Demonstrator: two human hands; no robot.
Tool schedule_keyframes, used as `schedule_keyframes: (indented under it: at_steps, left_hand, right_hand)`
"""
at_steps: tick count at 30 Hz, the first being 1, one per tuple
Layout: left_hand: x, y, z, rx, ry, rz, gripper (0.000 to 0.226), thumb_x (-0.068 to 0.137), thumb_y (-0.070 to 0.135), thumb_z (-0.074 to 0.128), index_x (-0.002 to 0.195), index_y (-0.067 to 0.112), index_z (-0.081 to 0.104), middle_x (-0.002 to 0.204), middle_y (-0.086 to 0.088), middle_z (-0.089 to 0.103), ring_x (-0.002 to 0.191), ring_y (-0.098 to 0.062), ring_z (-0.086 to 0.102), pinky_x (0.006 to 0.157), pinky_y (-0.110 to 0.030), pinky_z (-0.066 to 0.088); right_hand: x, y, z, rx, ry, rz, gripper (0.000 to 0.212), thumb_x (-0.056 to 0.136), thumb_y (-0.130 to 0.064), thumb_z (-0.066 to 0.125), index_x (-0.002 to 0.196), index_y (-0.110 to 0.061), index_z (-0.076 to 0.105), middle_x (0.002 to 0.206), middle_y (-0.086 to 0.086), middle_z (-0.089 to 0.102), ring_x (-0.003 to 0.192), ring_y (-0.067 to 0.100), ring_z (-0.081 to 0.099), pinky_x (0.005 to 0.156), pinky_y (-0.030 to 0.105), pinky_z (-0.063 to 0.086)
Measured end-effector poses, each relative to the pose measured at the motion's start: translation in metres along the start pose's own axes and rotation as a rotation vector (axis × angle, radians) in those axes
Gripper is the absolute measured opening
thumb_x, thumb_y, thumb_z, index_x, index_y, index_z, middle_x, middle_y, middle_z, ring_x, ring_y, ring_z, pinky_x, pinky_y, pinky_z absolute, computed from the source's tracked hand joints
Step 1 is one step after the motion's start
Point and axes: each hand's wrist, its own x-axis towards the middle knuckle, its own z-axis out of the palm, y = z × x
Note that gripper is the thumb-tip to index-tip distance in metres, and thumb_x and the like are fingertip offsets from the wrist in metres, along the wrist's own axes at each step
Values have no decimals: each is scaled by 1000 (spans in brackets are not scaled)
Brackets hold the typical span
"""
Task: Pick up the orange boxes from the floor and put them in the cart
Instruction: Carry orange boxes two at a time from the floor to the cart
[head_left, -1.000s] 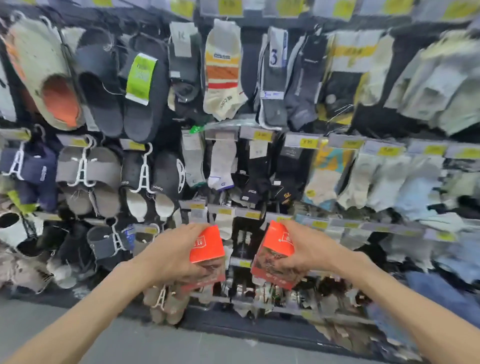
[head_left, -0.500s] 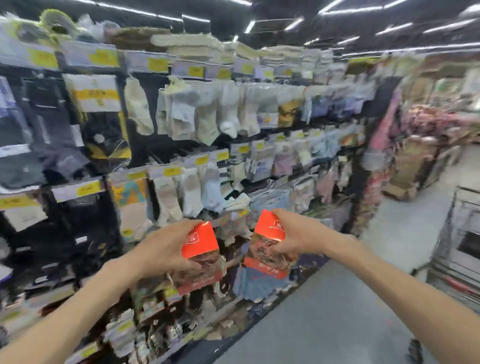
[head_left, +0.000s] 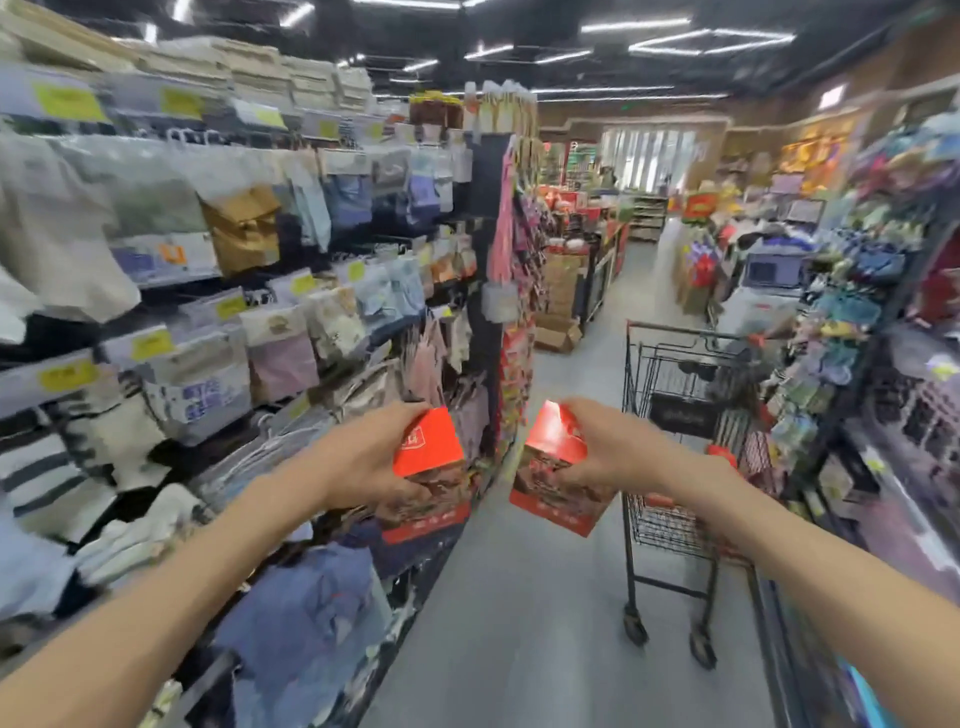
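Note:
I hold one orange box in each hand at chest height. My left hand (head_left: 363, 457) grips the top of the left orange box (head_left: 428, 467), whose lower part shows a dark printed picture. My right hand (head_left: 618, 447) grips the right orange box (head_left: 558, 467) the same way. The black wire cart (head_left: 675, 395) stands in the aisle just right of and beyond my right hand; something orange (head_left: 722, 454) lies inside it, partly hidden by my wrist.
Shelves of hanging socks and packaged clothing (head_left: 234, 312) line the left side. A rack of goods (head_left: 857, 364) crowds the right, close to the cart. Grey floor (head_left: 519, 623) runs down the aisle, with cardboard boxes (head_left: 556, 332) further on.
My view has swung right, from facing the sock wall to looking down the aisle. The cart has come fully into view. Both hands keep hold of their boxes.

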Motion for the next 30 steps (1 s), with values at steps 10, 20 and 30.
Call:
schedule_keyframes:
  at_steps: [10, 20, 30]
  left_hand:
    - [244, -63, 45, 69, -33, 181, 110, 60, 70, 71, 149, 24, 27, 137, 3, 50, 123, -19, 53, 97, -43, 49]
    - [489, -125, 58, 18, -18, 343, 101, 68, 55, 82, 149, 24, 30, 138, 2, 52, 123, -19, 52, 98, -34, 45]
    - [742, -159, 116, 25, -54, 457, 112, 59, 71, 70, 151, 23, 28, 140, 2, 51, 123, -19, 52, 98, -37, 47]
  right_hand:
    - [135, 128, -7, 1, 73, 143, 95, 64, -71, 75, 141, -27, 39, 126, -7, 61, 106, 18, 62, 83, 41, 54]
    - [288, 245, -43, -39, 64, 318, 76, 72, -60, 81, 130, -25, 45, 109, -10, 60, 97, 17, 61, 72, 37, 45]
    - [439, 414, -36, -14, 123, 442, 91, 65, -72, 74, 139, -33, 36, 120, -10, 62, 98, 15, 64, 85, 44, 56]
